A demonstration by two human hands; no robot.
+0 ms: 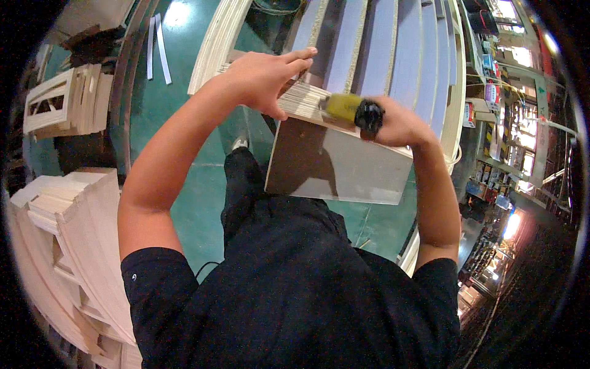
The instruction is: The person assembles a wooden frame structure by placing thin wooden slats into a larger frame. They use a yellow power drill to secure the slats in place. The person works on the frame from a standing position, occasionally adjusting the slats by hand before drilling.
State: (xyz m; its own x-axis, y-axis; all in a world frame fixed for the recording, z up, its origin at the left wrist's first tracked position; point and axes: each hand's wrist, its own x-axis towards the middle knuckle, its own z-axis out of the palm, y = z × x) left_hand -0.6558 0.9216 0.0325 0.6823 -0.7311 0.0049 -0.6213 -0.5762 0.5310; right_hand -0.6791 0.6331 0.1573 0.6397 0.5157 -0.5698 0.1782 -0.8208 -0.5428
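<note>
We see our dark shirt (295, 295) nearest | wooden panel (338, 163) held upright above the green floor (184, 129) | left hand (264, 77) spread flat on its top edge | right hand (399, 123) closed around a yellow-and-black tool (353, 111) against that edge | grey boards (393, 43) stacked beyond.

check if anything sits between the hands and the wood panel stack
Nothing visible does. The left hand rests directly on the top edges of the panel stack, and the right hand presses a yellow and black tool straight onto the same edge.
</note>
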